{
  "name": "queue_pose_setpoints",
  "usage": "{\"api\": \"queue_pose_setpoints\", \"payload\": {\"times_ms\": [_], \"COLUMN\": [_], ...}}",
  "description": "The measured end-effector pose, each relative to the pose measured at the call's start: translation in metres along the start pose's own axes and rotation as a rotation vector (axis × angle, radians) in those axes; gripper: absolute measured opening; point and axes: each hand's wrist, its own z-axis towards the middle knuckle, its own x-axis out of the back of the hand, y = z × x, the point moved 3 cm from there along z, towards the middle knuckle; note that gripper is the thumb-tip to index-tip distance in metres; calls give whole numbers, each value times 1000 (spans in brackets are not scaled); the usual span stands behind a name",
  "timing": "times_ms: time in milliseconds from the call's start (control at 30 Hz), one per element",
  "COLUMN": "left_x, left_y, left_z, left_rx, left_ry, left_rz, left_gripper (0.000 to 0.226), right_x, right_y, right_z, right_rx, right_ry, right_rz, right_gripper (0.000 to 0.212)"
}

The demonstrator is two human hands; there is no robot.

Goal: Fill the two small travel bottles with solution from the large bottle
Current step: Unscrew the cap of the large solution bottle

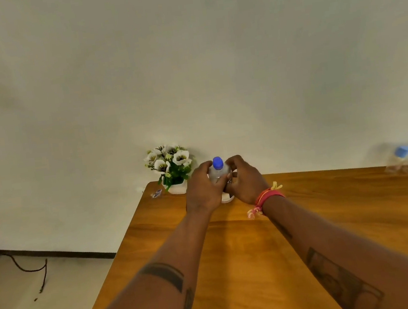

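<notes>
Both forearms stretch from the bottom edge up the wooden table (310,231) toward its far side, each marked with dark tattoo bands. They meet at the large bottle (219,174), a clear bottle with a blue cap (217,163), which stands upright near the far edge of the table, at about 12 o'clock from the person. The left hand (202,190) wraps the bottle's left side, its fingers curled round the front of the body just under the cap. The right hand (246,180) closes on the right side in the same way, thumb and fingers curled against the bottle, so both hands grip it and only the cap, shoulder and a bit of the base show between them. Whether the base sits on the table or is just above it cannot be told. Pink and yellow thread bands (267,195) circle the right wrist.

Just beside the bottle, at 10 o'clock from it, a white pot of white flowers (171,166) stands at the table's far left corner against the wall, with a small packet (157,193) lying beside the pot at its 9 o'clock. Well apart at 3 o'clock, the two small travel bottles (406,160) stand side by side, clear with light blue caps, close to the wall. A dark cord (12,257) trails over the floor at far left.
</notes>
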Motion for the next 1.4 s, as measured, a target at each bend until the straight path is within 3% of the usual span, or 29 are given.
{"api": "queue_pose_setpoints", "payload": {"times_ms": [200, 467, 700, 833, 967, 1167, 1400], "left_x": [23, 43, 45, 46, 40, 29, 31], "left_y": [35, 64, 49, 43, 40, 32, 32], "left_z": [-73, -205, -274, -283, -279, -278, -265], "left_rx": [-80, -114, -87, -75, -75, -97, -84], "left_ry": [-10, -100, -157, -163, -213, -296, -324], "left_rz": [13, -53, -101, -174, -213, -287, -272], "left_gripper": [59, 56, 57, 54, 57, 49, 58], "right_x": [28, 49, 40, 36, 49, 64, 58], "right_y": [-23, -42, -42, -45, -52, -76, -79], "right_z": [-79, -226, -303, -312, -305, -286, -273], "right_rx": [62, 54, -8, -21, -64, 8, -4], "right_ry": [21, 42, 8, 18, -96, -9, 133], "right_rz": [-26, -44, -16, 37, 2, -87, -246], "right_gripper": [77, 67, 65, 65, 59, 45, 37]}}
